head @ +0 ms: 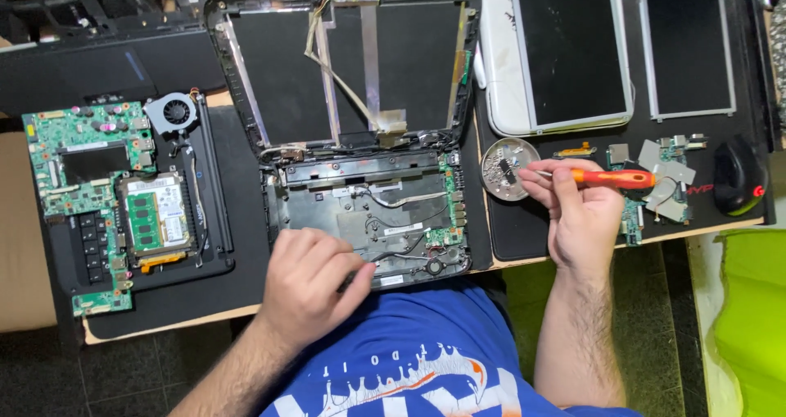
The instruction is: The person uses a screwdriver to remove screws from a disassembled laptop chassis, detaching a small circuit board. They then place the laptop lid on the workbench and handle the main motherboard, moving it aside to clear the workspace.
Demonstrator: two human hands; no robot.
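Head view: the right hand [583,212] is closed around a screwdriver [610,178] with a smooth orange handle. Its thin metal tip pokes into a small round tin dish [508,168] at about 9 o'clock from the hand. Tiny screws lie in the dish. The left hand [307,282] is curled shut, with knuckles up, on the bottom edge of the opened laptop base [368,216]. I cannot tell if it pinches anything.

The laptop base sits in the middle of the worktop [524,241]. It is a flat grey metal tray with thin black wires and a small green board at its right side. Its lid [344,56] stands open at 12 o'clock, an empty black plastic frame with shiny metal strips and a pale flat cable.

At 9 o'clock from the left hand lies a green circuit board [90,188], bumpy with little parts, and a round black fan [172,112] at its top corner. At 12 o'clock from the right hand lies a white-edged screen panel [565,52], dark and glossy, with a second dark panel [686,44] beside it. At 3 o'clock from the right hand are small green board pieces and grey foil bits [667,175], then a black computer mouse [737,175], rounded and smooth.
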